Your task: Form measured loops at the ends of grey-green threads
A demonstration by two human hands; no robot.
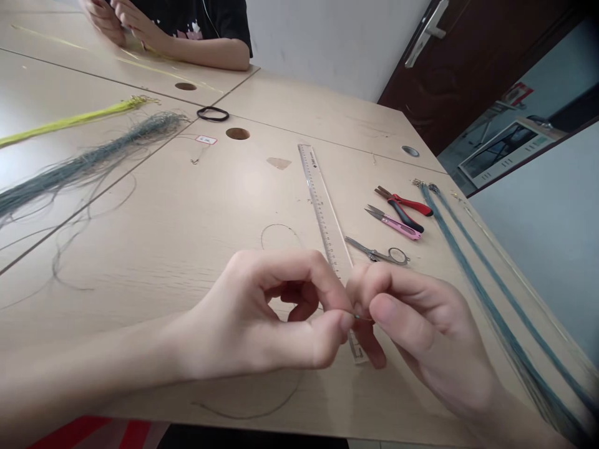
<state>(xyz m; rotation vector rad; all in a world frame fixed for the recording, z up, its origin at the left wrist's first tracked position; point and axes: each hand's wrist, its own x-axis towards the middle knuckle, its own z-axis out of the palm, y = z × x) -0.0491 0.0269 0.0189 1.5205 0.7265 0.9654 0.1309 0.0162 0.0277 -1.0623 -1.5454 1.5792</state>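
Table (187,218): pale wood-grain, seamed
Left hand (281,324): pinches thin cord (363,318) by the near edge
Right hand (425,330): pinches it alongside
Door (449,75): dark, past the far right corner
Wall (322,50): white

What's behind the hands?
Clear ruler passes behind left hand and right hand; its near end shows below. They hide a stretch of it; its markings there can't be seen.

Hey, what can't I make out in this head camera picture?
In the head view:
Held thread: pinched part hidden by the fingers.
White label: print too small to read.
Gray-blue bundle: cut off by the left edge.
Person opposite: cut off by the top edge.
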